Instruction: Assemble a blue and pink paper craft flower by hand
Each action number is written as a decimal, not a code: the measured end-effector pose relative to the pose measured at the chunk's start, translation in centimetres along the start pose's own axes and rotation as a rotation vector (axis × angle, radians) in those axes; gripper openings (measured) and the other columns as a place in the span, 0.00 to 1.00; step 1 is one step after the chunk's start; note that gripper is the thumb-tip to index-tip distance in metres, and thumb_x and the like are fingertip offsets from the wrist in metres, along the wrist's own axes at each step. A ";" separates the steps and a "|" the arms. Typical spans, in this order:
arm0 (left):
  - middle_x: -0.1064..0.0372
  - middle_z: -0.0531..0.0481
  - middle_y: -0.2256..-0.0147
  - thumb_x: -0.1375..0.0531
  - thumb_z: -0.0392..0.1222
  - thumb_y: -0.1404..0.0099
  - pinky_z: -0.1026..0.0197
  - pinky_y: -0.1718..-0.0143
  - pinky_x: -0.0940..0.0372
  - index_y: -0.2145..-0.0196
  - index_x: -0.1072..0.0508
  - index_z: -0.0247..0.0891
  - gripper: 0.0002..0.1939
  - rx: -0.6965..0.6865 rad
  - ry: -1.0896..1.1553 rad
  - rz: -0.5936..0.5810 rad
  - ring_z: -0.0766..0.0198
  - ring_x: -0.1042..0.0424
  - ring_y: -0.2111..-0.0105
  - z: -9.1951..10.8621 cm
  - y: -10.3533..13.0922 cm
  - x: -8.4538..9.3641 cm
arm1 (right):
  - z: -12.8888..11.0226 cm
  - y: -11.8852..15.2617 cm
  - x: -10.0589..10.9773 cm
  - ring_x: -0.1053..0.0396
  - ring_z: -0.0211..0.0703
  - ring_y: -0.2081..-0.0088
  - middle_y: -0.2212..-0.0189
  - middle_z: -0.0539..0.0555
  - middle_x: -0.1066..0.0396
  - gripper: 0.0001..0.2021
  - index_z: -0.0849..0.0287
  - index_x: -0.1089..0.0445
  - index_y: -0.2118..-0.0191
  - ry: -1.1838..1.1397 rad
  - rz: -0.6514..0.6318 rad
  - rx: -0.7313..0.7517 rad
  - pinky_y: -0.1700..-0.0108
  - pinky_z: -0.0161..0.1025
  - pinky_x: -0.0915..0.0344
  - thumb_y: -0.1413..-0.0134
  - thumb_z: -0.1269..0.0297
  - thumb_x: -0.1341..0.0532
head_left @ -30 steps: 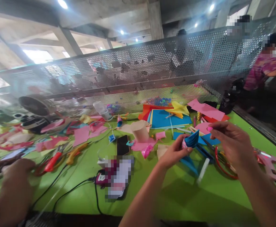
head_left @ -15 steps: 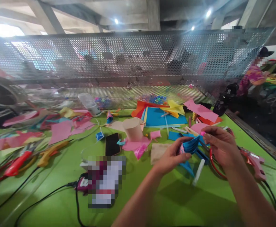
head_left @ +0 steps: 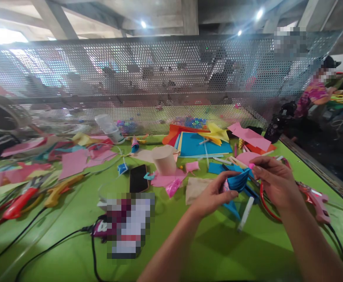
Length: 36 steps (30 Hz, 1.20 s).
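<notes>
On my feed, left hand (head_left: 214, 194) fingers closed on folded blue piece (head_left: 238, 181), right hand (head_left: 275, 183) fingers pinching pink bit (head_left: 251, 166) at its tip, toward right edge of counter (head_left: 233, 252)

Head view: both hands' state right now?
Left hand: closed, holding the folded blue piece.
Right hand: closed, pinching the small pink piece.

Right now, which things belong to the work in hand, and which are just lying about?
In the work, judging by what is held:
blue folded piece, in the left hand
small pink bit, in the right hand

Lying about, in neither hand:
black phone
cream cylinder
yellow glue gun
pink glue gun
</notes>
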<state>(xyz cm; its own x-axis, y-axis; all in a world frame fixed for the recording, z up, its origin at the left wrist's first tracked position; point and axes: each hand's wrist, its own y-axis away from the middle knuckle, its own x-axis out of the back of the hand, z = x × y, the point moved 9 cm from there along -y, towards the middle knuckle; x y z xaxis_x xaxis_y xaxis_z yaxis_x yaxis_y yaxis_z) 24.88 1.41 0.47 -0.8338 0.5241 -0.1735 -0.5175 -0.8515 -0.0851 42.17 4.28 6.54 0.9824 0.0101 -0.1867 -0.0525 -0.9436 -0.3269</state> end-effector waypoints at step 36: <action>0.31 0.53 0.65 0.34 0.64 0.30 0.64 0.64 0.38 0.32 0.32 0.44 0.36 -0.038 -0.057 0.001 0.66 0.36 0.69 0.1 0.2 -0.1 | 0.9 0.2 0.2 0.31 0.37 0.69 0.66 0.50 0.21 0.11 0.51 0.15 0.64 -0.012 0.015 -0.066 0.66 0.35 0.31 0.53 0.57 0.20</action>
<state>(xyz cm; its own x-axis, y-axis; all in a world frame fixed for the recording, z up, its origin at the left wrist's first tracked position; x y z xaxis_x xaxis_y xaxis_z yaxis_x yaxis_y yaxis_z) 24.89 1.20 0.59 -0.8443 0.5228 -0.1178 -0.5101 -0.8514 -0.1225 42.19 4.38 5.58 0.9793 -0.0005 -0.2024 -0.0547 -0.9634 -0.2625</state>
